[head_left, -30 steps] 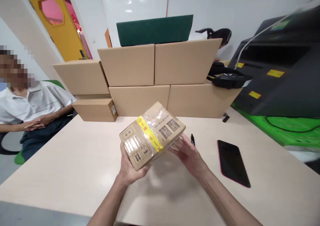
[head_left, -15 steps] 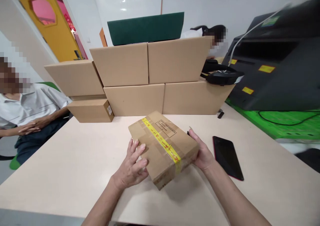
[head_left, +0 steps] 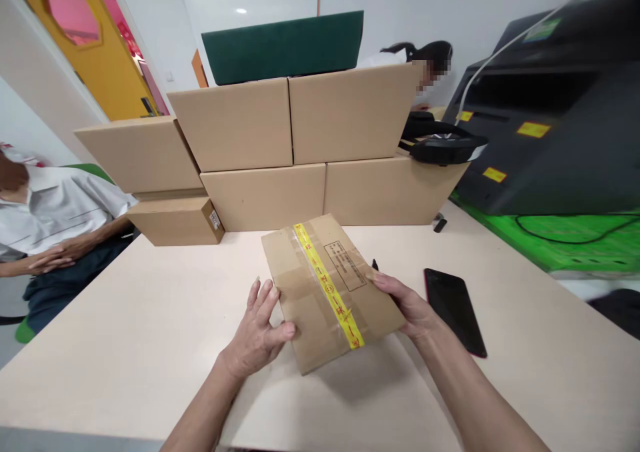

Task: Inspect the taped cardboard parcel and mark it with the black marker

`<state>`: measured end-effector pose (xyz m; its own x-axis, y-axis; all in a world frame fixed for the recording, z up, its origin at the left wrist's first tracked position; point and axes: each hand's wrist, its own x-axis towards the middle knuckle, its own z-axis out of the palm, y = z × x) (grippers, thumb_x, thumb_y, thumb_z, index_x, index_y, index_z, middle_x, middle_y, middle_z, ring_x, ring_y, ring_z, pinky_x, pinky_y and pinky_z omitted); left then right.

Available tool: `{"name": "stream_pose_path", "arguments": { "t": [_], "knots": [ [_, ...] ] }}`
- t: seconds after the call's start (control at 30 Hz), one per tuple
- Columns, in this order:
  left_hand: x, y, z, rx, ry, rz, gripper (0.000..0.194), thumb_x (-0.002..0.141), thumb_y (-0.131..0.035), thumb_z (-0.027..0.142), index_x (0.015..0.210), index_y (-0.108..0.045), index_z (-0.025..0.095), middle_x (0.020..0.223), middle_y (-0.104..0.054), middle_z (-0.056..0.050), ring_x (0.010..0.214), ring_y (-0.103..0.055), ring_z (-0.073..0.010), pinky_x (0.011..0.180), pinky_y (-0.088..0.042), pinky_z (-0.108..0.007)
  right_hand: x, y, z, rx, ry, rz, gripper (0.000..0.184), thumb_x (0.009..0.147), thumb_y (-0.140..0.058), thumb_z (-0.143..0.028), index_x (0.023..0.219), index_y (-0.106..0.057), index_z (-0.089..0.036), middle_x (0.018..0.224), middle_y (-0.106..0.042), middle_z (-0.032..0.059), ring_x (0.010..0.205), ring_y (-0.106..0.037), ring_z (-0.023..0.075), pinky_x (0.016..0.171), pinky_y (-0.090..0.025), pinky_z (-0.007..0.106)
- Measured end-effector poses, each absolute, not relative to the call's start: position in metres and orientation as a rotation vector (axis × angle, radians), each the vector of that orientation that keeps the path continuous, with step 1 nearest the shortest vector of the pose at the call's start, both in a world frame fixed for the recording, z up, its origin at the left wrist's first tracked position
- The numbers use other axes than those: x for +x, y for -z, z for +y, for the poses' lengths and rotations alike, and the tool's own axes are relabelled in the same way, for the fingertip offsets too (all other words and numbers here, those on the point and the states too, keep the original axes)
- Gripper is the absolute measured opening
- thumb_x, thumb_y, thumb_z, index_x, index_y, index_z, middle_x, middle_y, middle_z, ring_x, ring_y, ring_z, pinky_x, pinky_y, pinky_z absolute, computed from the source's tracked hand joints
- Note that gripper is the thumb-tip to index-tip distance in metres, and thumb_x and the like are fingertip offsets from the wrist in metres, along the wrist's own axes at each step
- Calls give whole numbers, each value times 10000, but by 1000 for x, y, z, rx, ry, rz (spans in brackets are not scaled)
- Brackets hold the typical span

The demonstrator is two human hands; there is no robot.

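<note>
A brown cardboard box (head_left: 310, 319) with yellow printed tape and a black-framed label is tilted above the table, its broad taped face toward me. My right hand (head_left: 410, 305) grips its right side, thumb on the face and the other fingers hidden behind. At the left edge is my left hand (head_left: 257, 332), its fingers spread and its thumb at the lower left edge. Whether that thumb presses on the cardboard, I cannot tell. A small dark object (head_left: 375, 265) shows just behind the box near my right thumb.
Stacked cardboard boxes (head_left: 263, 199) line the back of the table (head_left: 125, 345), topped by a dark green box (head_left: 285, 49) and a black headset (head_left: 445, 149). A black tablet (head_left: 455, 311) lies right of my right hand. People sit at left and behind the stack.
The box has tipped so its taped face turns toward me and its front side no longer shows. My left fingers have come off its face to the edge; my right thumb now lies on it.
</note>
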<state>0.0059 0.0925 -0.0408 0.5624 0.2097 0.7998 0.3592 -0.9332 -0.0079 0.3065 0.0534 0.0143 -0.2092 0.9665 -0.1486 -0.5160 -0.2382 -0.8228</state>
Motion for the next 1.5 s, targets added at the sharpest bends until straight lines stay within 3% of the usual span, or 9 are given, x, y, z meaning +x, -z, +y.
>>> {"name": "stream_pose_path", "arguments": {
  "t": [0.17, 0.33, 0.5, 0.7, 0.97, 1.13, 1.2, 1.4, 1.5],
  "knots": [
    [6, 42, 92, -2708, 1503, -687, 960, 841, -681, 41, 1593, -240, 444, 1728, -125, -78, 1564, -202, -321, 1209, -305, -585, 298, -17, 51, -778, -1579, -765, 687, 617, -840, -443, 1257, -670, -257, 1263, -742, 86, 1189, -661, 381, 1016, -497, 494],
    [15, 36, 87, -2630, 2410, -1504, 523, 978, -613, 345, 1491, -511, 361, 1617, -442, -76, 1502, -387, -276, 1229, -323, -455, 290, -14, 49, -773, -1458, -773, 735, 599, -876, -407, 1286, -646, -283, 1420, -645, 76, 1353, -539, 376, 1113, -422, 508],
    [19, 21, 88, -2634, 3037, -1879, 747, 819, -625, 747, 1382, -629, 255, 1478, -594, -139, 1361, -547, -356, 1077, -488, -479, 286, -9, 50, -767, -1460, -826, 788, 593, -893, -413, 1322, -619, -292, 1541, -532, 76, 1458, -419, 369, 1178, -335, 529],
    [19, 8, 85, -2789, 3124, -1786, 736, 681, -778, 722, 1242, -698, 252, 1284, -708, -131, 1243, -624, -386, 955, -555, -472, 285, 1, 53, -721, -1453, -1006, 956, 595, -908, -413, 1453, -502, -295, 1579, -471, 90, 1518, -326, 336, 1234, -209, 509],
    [17, 0, 76, -2888, 3138, -1728, 715, 686, -862, 448, 1310, -619, 198, 1333, -677, -157, 1272, -602, -402, 1048, -491, -508, 288, -7, 53, -656, -1474, -1219, 1040, 698, -843, -435, 1561, -274, -320, 1633, -352, 87, 1523, -310, 322, 1232, -225, 505],
    [25, 1, 63, -2829, 3194, -1657, 662, 635, -880, 427, 1202, -654, 172, 1270, -707, -164, 1255, -607, -422, 1051, -480, -546, 286, -23, 53, -775, -1418, -1279, 1020, 706, -830, -425, 1553, -269, -326, 1600, -391, 95, 1504, -339, 342, 1230, -231, 531],
    [26, 2, 58, -2807, 3228, -1635, 714, 637, -884, 426, 1259, -632, 183, 1293, -697, -160, 1279, -591, -419, 1078, -457, -551, 288, -26, 55, -792, -1381, -1319, 1032, 681, -839, -449, 1544, -292, -310, 1584, -411, 103, 1514, -316, 349, 1240, -209, 532],
    [-1, -14, 64, -2929, 3155, -1525, 1113, 597, -883, 630, 1535, -421, 251, 1601, -441, -148, 1493, -342, -423, 1203, -307, -538, 303, -44, 60, -869, -1325, -1550, 1072, 652, -867, -425, 1553, -297, -307, 1653, -327, 98, 1548, -243, 350, 1249, -189, 530],
    [-22, -29, 72, -3189, 2717, -1659, 1166, 609, -908, 546, 1590, -334, 285, 1676, -317, -119, 1535, -254, -414, 1233, -253, -534, 307, -60, 64, -921, -1303, -1729, 1069, 655, -868, -431, 1561, -314, -304, 1659, -328, 93, 1544, -252, 364, 1246, -208, 535]
  ]
}}
